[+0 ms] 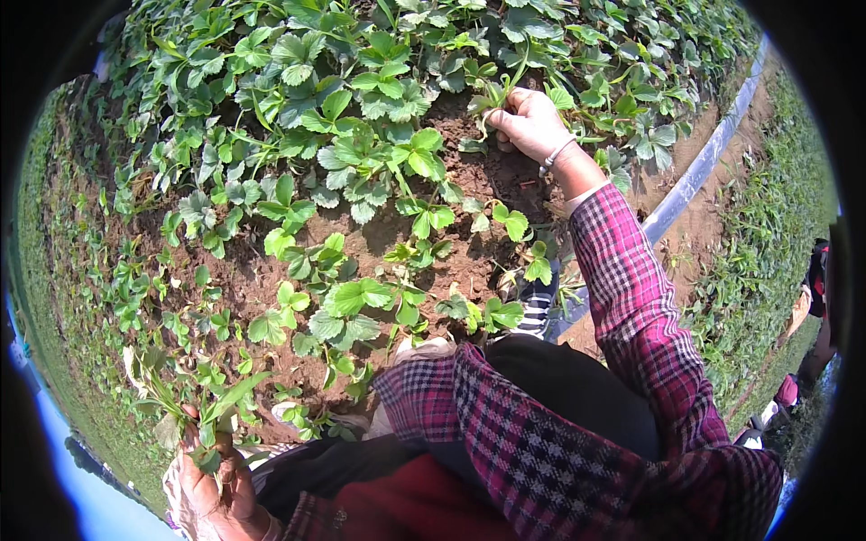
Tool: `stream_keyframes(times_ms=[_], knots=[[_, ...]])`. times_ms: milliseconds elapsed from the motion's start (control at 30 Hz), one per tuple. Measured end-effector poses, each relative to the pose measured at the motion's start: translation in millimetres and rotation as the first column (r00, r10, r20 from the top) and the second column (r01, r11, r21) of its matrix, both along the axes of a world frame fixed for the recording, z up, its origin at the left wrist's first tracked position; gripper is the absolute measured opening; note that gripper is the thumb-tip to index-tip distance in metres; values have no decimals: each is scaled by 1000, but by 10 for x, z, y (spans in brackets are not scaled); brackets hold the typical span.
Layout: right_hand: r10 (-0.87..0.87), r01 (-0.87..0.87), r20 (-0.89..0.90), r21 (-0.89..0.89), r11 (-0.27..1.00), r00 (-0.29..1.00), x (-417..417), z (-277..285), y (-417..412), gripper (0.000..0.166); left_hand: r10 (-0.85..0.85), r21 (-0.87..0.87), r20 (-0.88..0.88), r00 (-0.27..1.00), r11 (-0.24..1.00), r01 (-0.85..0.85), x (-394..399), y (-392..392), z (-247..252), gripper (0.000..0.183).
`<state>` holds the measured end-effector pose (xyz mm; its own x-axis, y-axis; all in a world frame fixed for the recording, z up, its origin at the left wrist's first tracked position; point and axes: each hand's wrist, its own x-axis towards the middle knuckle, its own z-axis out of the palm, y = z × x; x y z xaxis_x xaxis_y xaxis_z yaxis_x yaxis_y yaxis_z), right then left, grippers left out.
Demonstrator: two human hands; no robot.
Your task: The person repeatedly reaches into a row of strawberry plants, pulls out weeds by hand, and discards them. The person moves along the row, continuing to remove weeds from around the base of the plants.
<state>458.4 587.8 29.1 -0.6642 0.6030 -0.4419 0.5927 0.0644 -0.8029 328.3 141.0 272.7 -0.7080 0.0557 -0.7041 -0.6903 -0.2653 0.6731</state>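
Note:
My left hand [220, 477], low at the left, is closed around a bunch of pulled weeds and leaves [162, 399], some green and some pale and dry. Far out at the upper right, my right hand [531, 122] pinches a tuft of green leaves and stems [497, 101] just above the soil. Strawberry plants [355, 297] with toothed leaves surround it, and bare brown soil [467, 166] shows just left of and below that hand. Whether the tuft's base is still rooted is hidden by the fingers and leaves.
A pale plastic pipe or hose [703, 162] curves along the bed's right edge. My striped shoe [538, 304] stands among the plants below my right forearm. Grassy growth [764, 270] lies beyond the pipe. Parts of another person [815, 277] appear at the far right rim.

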Motion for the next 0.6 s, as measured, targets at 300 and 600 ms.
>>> stream_keyframes(times_ms=[300, 600], knots=[[671, -581, -4, 496, 645, 742, -269, 59, -1068, 22, -11, -28, 52, 999, 1000, 12, 44, 125, 2, 39], [498, -318, -348, 460, 829, 794, 78, 183, -967, 31, -80, -3, -20, 997, 997, 80, 14, -10, -31, 40]])
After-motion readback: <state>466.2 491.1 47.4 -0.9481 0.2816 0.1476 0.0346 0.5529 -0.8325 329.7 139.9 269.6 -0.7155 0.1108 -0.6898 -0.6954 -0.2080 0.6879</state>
